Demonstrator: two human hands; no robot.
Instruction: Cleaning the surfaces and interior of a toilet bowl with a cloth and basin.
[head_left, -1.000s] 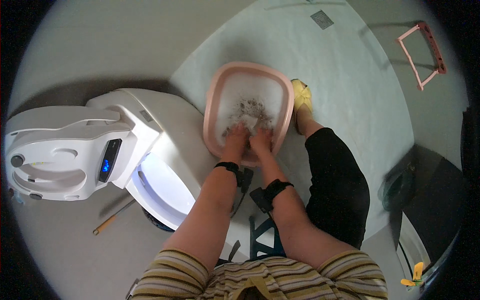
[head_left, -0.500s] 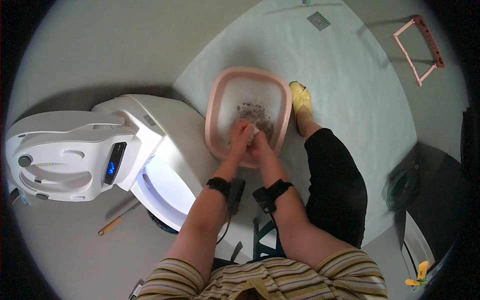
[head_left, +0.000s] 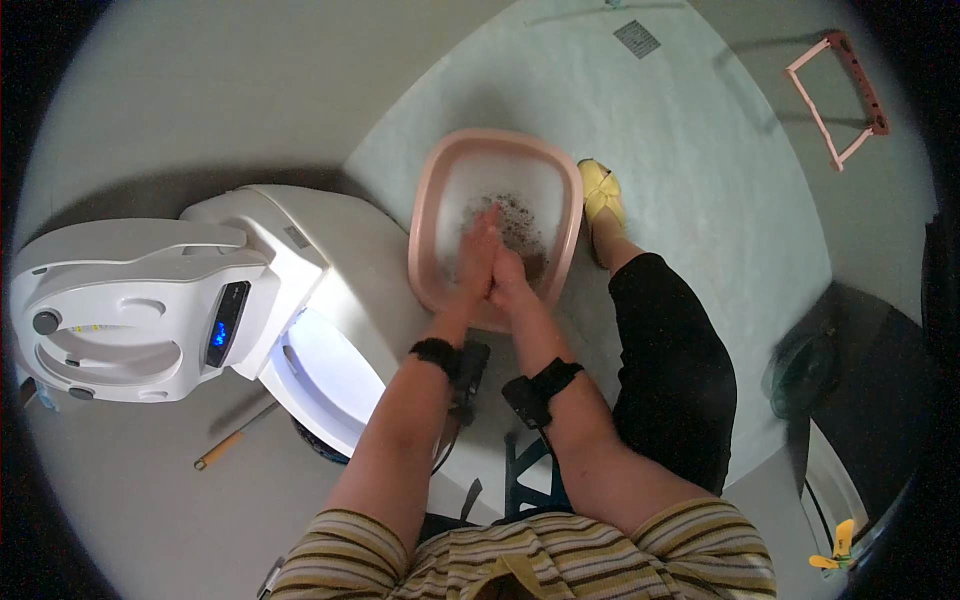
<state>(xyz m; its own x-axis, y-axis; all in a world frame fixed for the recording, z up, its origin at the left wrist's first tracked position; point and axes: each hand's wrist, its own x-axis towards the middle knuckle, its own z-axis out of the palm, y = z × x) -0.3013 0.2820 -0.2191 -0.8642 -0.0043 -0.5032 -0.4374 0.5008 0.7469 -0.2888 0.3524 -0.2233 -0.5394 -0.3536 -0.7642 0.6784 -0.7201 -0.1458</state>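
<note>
On the pale tiled floor [head_left: 720, 200] sat a pink washbasin [head_left: 432, 200] of sudsy water beside a white washing machine [head_left: 150, 300]. The left hand [head_left: 478, 250] and right hand [head_left: 510, 280] pressed together over dark cloth [head_left: 525, 225], fingers straight and closed.

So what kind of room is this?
Probably a bathroom or wash area: a white toilet, a floor drain in the pale floor, and a pink basin of sudsy water where both hands scrub something dark.

Hands [head_left: 492, 262] now pressed together
</note>
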